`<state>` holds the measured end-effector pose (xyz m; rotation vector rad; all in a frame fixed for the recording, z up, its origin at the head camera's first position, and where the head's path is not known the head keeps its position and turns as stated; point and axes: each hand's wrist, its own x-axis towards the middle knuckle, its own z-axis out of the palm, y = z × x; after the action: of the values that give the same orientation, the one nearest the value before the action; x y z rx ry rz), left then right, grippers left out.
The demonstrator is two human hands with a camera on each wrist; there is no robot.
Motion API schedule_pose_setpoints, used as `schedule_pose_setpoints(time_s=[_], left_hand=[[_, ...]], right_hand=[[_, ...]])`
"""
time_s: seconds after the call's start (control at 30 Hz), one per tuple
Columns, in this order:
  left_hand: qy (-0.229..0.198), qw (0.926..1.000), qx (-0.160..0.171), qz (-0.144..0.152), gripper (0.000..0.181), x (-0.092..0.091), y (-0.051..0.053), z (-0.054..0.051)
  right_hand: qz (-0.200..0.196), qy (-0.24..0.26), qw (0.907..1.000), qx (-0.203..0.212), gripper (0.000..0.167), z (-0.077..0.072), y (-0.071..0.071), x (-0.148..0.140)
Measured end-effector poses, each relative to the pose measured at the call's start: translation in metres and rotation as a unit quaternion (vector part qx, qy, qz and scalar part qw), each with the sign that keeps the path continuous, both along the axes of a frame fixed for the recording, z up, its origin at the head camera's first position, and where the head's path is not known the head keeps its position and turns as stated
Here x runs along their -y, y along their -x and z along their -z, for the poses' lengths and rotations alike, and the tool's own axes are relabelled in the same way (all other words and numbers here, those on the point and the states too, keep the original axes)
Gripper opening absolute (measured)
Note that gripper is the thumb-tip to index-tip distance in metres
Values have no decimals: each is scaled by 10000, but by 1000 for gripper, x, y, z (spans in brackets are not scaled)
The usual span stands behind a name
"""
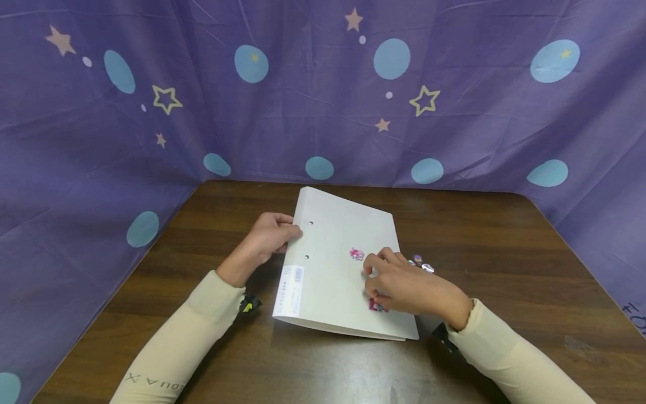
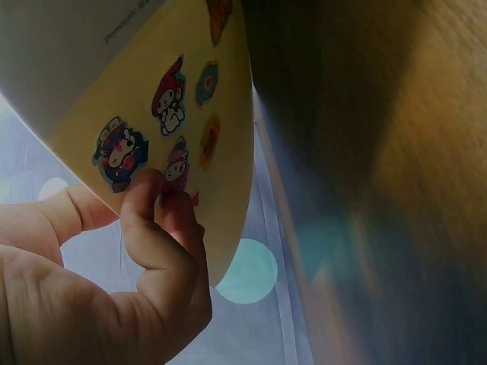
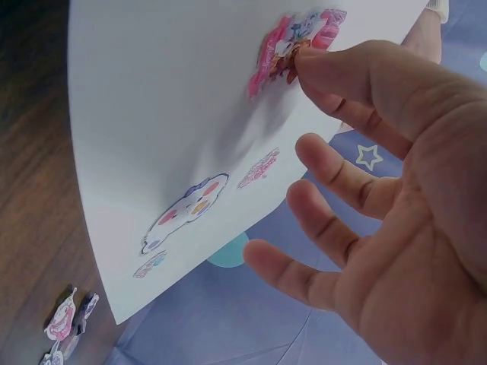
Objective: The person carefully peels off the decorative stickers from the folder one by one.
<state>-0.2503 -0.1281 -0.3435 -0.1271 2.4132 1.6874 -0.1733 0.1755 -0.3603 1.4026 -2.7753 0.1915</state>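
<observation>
A white file binder [image 1: 335, 286] lies at an angle on the table, its labelled spine on the left. My left hand [image 1: 267, 235] grips the spine edge, thumb on the front and fingers behind. In the left wrist view, those fingers touch a yellowish side bearing cartoon stickers [image 2: 120, 156]. Over the front cover, my right hand [image 1: 406, 287] pinches a pink-and-brown sticker [image 3: 285, 52] between thumb and index finger, at the cover's surface; the other fingers are spread. Also on this cover are a white cartoon sticker [image 3: 186, 211] and a small pink sticker [image 1: 356, 254].
Several loose stickers [image 1: 421, 264] lie on the brown wooden table [image 1: 484, 241] just right of the binder. A purple curtain [image 1: 313, 112] with stars and dots hangs behind and at both sides. Something clear and flat [image 1: 580, 348] lies at the right.
</observation>
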Motion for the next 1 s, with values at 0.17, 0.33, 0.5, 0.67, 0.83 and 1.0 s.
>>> schedule_pose_setpoints(time_s=[0.17, 0.33, 0.5, 0.67, 0.83, 1.0], left_hand=[[16, 10000, 8, -5, 40, 0, 0, 0], [-24, 10000, 1, -2, 40, 0, 0, 1], [-50, 10000, -10, 12, 39, -1, 0, 1], [-14, 10000, -51, 21, 40, 0, 0, -1], [24, 10000, -58, 23, 39, 0, -1, -2], [9, 10000, -48, 23, 40, 0, -1, -2]], right_hand=[[34, -21, 9999, 147, 28, -1, -2, 2], [71, 16, 9999, 121, 33, -3, -3, 2], [48, 123, 9999, 34, 31, -7, -3, -1], [223, 105, 9994, 222, 31, -11, -5, -3], [469, 16, 9979, 441, 31, -15, -7, -6], [430, 92, 9980, 458, 32, -20, -8, -8]])
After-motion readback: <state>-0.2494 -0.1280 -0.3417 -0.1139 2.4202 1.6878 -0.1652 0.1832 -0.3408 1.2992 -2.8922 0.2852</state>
